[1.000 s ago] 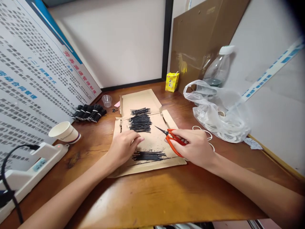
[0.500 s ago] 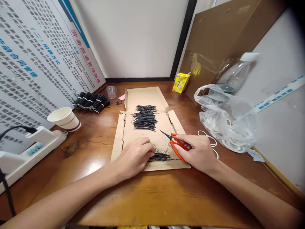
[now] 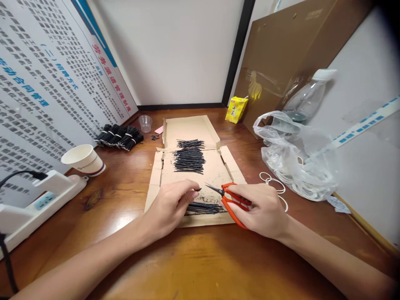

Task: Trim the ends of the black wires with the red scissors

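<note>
My left hand (image 3: 171, 204) pinches a thin black stick (image 3: 198, 189); only its short dark end shows past the fingertips. In my right hand (image 3: 265, 208) are red-handled scissors (image 3: 233, 200), their slim pointed blades aimed left at that end, a small gap away. Beneath the hands a row of black sticks (image 3: 204, 208) lies along the near edge of the flattened cardboard (image 3: 212, 180), partly behind my left hand. Farther up the cardboard lie a larger pile of black sticks (image 3: 189, 159) and a smaller pile (image 3: 190, 143). Dark crumbs are scattered near the row.
At the left are banded black bundles (image 3: 120, 136), a clear plastic cup (image 3: 145, 123), a paper cup (image 3: 83, 159) and a power strip (image 3: 46, 204). On the right are white rubber bands (image 3: 275, 183), a plastic bag (image 3: 296, 166), a bottle (image 3: 309, 98) and a yellow carton (image 3: 236, 109).
My left hand has lifted off the near row of sticks, now with a black stick end at its fingertips. The scissors have shifted slightly down and left.
</note>
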The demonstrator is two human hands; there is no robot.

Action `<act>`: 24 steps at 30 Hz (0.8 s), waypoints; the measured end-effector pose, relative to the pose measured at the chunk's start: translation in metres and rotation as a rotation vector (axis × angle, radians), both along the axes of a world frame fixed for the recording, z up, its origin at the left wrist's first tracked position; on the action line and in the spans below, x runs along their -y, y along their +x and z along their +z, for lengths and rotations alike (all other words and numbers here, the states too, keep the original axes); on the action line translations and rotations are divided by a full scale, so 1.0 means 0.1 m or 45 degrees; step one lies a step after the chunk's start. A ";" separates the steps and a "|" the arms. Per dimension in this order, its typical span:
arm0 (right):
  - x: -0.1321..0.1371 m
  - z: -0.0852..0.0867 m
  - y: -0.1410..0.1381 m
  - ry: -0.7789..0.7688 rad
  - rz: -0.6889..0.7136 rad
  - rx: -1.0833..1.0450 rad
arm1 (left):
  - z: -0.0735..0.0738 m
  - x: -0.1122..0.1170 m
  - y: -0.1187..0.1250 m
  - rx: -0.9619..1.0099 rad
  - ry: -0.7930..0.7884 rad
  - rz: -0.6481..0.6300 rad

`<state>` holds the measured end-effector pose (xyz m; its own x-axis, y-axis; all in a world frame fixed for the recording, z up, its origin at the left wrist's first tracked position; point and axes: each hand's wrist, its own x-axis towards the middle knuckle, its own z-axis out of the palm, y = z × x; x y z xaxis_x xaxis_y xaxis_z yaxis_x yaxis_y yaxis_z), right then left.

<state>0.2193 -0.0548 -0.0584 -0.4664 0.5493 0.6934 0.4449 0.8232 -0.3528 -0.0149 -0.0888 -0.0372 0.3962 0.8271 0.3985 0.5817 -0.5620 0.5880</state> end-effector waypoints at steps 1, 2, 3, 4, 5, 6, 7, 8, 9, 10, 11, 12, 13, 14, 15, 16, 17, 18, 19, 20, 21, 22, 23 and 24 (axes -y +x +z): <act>0.01 0.00 -0.01 0.022 0.006 0.005 | 0.00 0.01 0.00 0.005 0.007 -0.003; 0.02 0.00 -0.02 0.039 0.009 0.011 | 0.00 0.01 0.00 0.009 0.014 -0.007; 0.03 0.00 -0.02 0.050 0.010 0.018 | 0.00 0.01 0.00 0.013 0.021 -0.008; 0.04 0.01 -0.02 0.056 0.009 0.024 | -0.01 0.02 0.00 0.016 0.027 -0.011; 0.04 0.01 -0.03 0.058 0.009 0.028 | -0.02 0.02 0.00 0.017 0.035 -0.014; 0.04 0.01 -0.03 0.055 0.012 0.031 | -0.02 0.02 0.00 0.018 0.045 -0.017; 0.05 0.01 -0.03 0.048 0.018 0.034 | -0.03 0.01 0.00 0.019 0.057 -0.020; 0.05 0.01 -0.03 0.044 0.026 0.034 | -0.04 0.01 0.00 0.021 0.068 -0.023; 0.05 0.00 -0.03 0.039 0.032 0.035 | -0.04 0.01 0.00 0.021 0.075 -0.026; 0.05 0.00 -0.03 0.038 0.036 0.034 | -0.04 0.01 0.00 0.017 0.077 -0.025; 0.05 0.00 -0.03 0.039 0.036 0.032 | -0.05 0.01 0.01 0.014 0.074 -0.023; 0.05 -0.01 -0.03 0.039 0.033 0.029 | -0.04 0.02 0.01 0.013 0.069 -0.020; 0.05 -0.01 -0.03 0.039 0.031 0.025 | -0.04 0.02 0.01 0.013 0.064 -0.017; 0.05 -0.02 -0.03 0.036 0.030 0.023 | -0.04 0.02 0.01 0.013 0.062 -0.014; 0.05 -0.02 -0.03 0.032 0.031 0.023 | -0.04 0.02 0.01 0.015 0.064 -0.013; 0.05 -0.02 -0.03 0.029 0.029 0.023 | -0.04 0.02 0.01 0.016 0.066 -0.013; 0.05 -0.02 -0.03 0.025 0.024 0.025 | -0.04 0.02 0.01 0.016 0.067 -0.013; 0.05 -0.03 -0.03 0.023 0.020 0.025 | -0.04 0.02 0.01 0.014 0.065 -0.012; 0.05 -0.02 -0.03 0.020 0.017 0.024 | -0.05 0.02 0.01 0.012 0.065 -0.013; 0.05 -0.02 -0.03 0.017 0.017 0.022 | -0.05 0.02 0.01 0.014 0.068 -0.013; 0.05 -0.02 -0.02 0.016 0.021 0.022 | -0.06 0.02 0.01 0.015 0.073 -0.011; 0.05 -0.01 -0.02 0.015 0.027 0.021 | -0.06 0.02 0.01 0.017 0.083 -0.013; 0.05 0.00 -0.02 0.015 0.031 0.023 | -0.06 0.02 0.01 0.019 0.099 -0.018; 0.05 0.00 -0.02 0.015 0.037 0.026 | -0.07 0.02 0.01 0.022 0.114 -0.026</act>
<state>0.2175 -0.0601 -0.0579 -0.4959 0.5273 0.6899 0.4279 0.8397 -0.3342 -0.0139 -0.0905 -0.0437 0.4047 0.7800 0.4773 0.5598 -0.6241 0.5452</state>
